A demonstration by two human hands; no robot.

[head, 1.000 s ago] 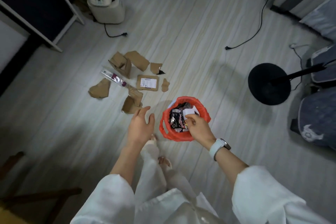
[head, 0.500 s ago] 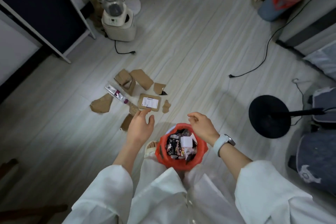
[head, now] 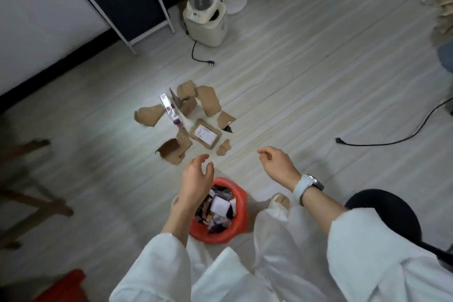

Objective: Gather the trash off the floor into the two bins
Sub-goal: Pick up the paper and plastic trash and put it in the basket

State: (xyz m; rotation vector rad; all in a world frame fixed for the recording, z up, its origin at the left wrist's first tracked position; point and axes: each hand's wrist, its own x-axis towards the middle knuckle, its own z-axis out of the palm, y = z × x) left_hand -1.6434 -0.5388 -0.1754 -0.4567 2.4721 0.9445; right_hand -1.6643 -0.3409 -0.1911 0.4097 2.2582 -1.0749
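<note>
A red bin (head: 239, 218) stands on the floor by my feet, packed with wrappers and paper. My left hand (head: 197, 179) hovers over its near-left rim, fingers apart, holding nothing. My right hand (head: 278, 165) is raised to the right of the bin, fingers loosely curled and empty. Ahead of both hands lie several torn cardboard pieces (head: 208, 103), a labelled cardboard piece (head: 204, 133) and a shiny plastic wrapper (head: 169, 110).
A white appliance (head: 204, 17) with a loose black cord (head: 197, 55) stands beyond the trash. A black cable (head: 392, 138) runs at right, a black round base (head: 384, 218) sits near my right arm, wooden legs (head: 31, 193) at left, something red (head: 66, 287) at bottom left.
My right hand came out of the red bin and lifted away to the right, empty. The view tilted forward, so the bin now sits nearer my body and the cardboard pile nearer the centre.
</note>
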